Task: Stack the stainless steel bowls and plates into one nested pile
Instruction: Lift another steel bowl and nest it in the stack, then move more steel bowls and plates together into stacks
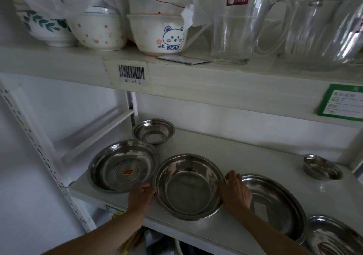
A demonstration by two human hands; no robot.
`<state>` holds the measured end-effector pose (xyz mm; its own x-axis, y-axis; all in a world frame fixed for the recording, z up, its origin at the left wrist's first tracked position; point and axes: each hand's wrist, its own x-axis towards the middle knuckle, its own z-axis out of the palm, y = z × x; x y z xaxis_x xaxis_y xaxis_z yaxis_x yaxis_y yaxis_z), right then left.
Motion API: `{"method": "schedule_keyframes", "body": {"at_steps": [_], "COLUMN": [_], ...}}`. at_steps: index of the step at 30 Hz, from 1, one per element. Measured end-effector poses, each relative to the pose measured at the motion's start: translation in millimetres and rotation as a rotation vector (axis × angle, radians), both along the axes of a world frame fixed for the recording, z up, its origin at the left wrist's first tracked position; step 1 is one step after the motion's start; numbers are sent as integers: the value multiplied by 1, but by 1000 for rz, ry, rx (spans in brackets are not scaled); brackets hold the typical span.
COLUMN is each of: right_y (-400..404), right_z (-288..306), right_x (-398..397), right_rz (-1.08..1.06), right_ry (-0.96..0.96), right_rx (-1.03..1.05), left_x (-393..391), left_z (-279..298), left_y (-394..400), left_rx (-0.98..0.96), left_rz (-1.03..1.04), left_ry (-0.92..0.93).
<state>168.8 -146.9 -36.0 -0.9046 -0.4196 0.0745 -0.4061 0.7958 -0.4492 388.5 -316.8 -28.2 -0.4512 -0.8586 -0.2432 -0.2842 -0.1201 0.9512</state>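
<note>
I see both hands on the rim of the wide steel bowl [189, 186] at the front of the lower shelf [255, 156]: my left hand [141, 194] pinches its left edge, my right hand [235, 191] curls its fingers over the right edge. A stickered plate [122, 165] lies just left, a shallow plate [275, 201] just right, a small bowl [153, 130] behind.

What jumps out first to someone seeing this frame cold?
Two hands, the left hand and right hand, grip opposite rims of a steel bowl at the front of the lower shelf. Other steel dishes lie scattered around it, unstacked, including a plate with an orange sticker to its left. On the shelf above, a white bowl with a blue bear stands out beside a glass jug.
</note>
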Motion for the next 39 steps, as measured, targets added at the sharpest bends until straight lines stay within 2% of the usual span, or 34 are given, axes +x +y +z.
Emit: {"method": "schedule_keyframes", "body": {"at_steps": [5, 8, 13, 19, 24, 35, 39], "right_y": [-33, -70, -140, -219, -267, -310, -318], "right_z": [23, 34, 51, 58, 39, 5, 5], "right_x": [-17, -16, -10, -14, -27, -45, -44], "right_rz": [29, 73, 141, 176, 107, 91, 45], "right_ry": [-27, -58, -207, -363, -527, -640, -727], "right_rx": [-100, -192, -298, -323, -335, -210, -267], "left_x": [1, -12, -36, -54, -71, -103, -116], "left_z": [25, 40, 60, 51, 52, 19, 9], "left_y": [-23, -50, -103, -179, -211, -284, -299], "left_rx": [5, -77, -151, -255, -403, -462, -433], "left_rz": [26, 100, 146, 198, 174, 213, 200], "left_ry": [91, 110, 190, 45, -64, -260, -314]}}
